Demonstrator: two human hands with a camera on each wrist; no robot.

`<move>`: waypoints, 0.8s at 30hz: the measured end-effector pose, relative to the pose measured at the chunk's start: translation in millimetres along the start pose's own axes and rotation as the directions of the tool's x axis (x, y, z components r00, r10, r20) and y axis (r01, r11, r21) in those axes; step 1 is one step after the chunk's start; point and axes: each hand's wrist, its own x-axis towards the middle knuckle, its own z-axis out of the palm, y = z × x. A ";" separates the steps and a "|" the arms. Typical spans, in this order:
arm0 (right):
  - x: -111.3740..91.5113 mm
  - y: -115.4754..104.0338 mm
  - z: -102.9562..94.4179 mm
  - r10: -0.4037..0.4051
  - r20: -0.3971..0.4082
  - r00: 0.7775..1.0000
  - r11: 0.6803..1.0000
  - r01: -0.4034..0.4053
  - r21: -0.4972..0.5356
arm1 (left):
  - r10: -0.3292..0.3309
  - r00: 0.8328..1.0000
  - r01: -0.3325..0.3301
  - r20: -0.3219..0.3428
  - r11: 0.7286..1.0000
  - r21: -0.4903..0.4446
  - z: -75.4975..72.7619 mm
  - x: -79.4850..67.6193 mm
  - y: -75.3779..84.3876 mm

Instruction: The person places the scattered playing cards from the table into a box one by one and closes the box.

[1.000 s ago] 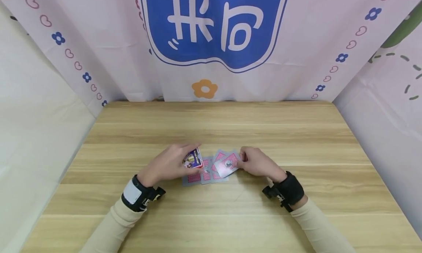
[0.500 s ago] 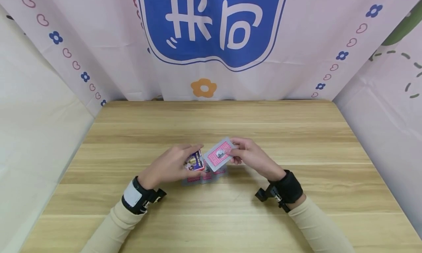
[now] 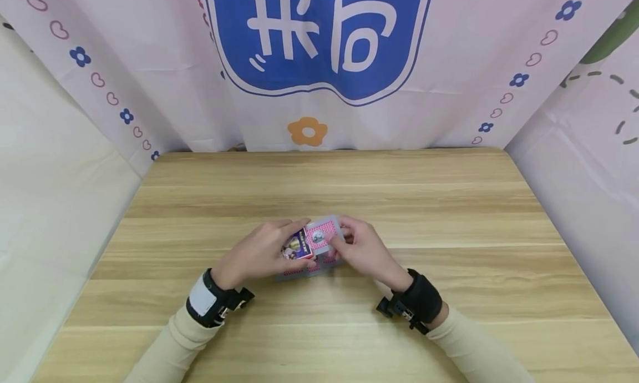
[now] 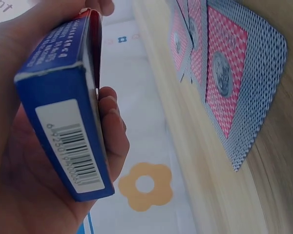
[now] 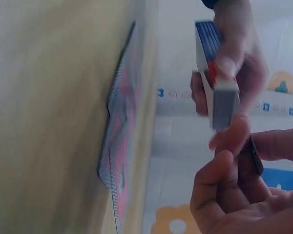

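A: What are the left hand's (image 3: 259, 250) fingers doing?

B: They're curled round a small card box (image 3: 297, 245), thumb on one side and fingers on the other, holding it above the counter (image 3: 329, 194). It's mostly blue with some red, and a barcode (image 4: 71, 147) shows on one end panel.

A: And the right hand (image 3: 368, 252)?

B: Thumb and fingers pinch a playing card (image 3: 319, 233), its pink-checked back up. It could be a few together; I can't tell how many.

A: Is it inside the box?

B: Can't say. From the head camera its left end meets the box's right-hand end, but whether it's in or just against it isn't clear.

A: What's underneath?

B: More cards (image 4: 227, 73), lying overlapped on the counter, at least three, also pink-backed with grey borders. From above, the left hand and box partly cover them.

A: Farther out?

B: A black strap on each wrist, the left one (image 3: 207, 300) with a white patch, the right one (image 3: 424, 300) plain black, then beige sleeves. Past the counter's far edge hangs a pale cloth (image 3: 474, 44) with a blue emblem (image 3: 321, 77), an orange flower (image 3: 307, 131) and rows of hearts and small blue flowers.
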 end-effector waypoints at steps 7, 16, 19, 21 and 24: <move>-0.7 -3.1 -2.2 0.078 -0.030 0.996 0.996 -0.077 0.052 | -0.005 1.000 0.005 -0.001 1.000 0.005 -1.2 2.2 1.0; 6.3 18.6 2.2 0.114 -0.013 0.993 0.990 -0.112 0.088 | 0.020 1.000 -0.020 0.013 1.000 0.001 -0.9 1.8 3.5; 5.3 7.6 6.4 0.119 0.016 0.993 0.986 -0.120 0.112 | 0.009 1.000 -0.009 0.017 1.000 -0.005 -0.7 0.6 4.3; 6.2 8.8 7.4 0.126 0.045 0.991 0.979 -0.131 0.158 | 0.005 1.000 -0.005 0.016 1.000 -0.007 -0.6 -0.2 4.1; 7.9 13.6 6.6 0.145 0.090 0.985 0.961 -0.162 0.226 | 0.010 1.000 -0.010 0.012 1.000 -0.014 -0.4 -0.8 3.4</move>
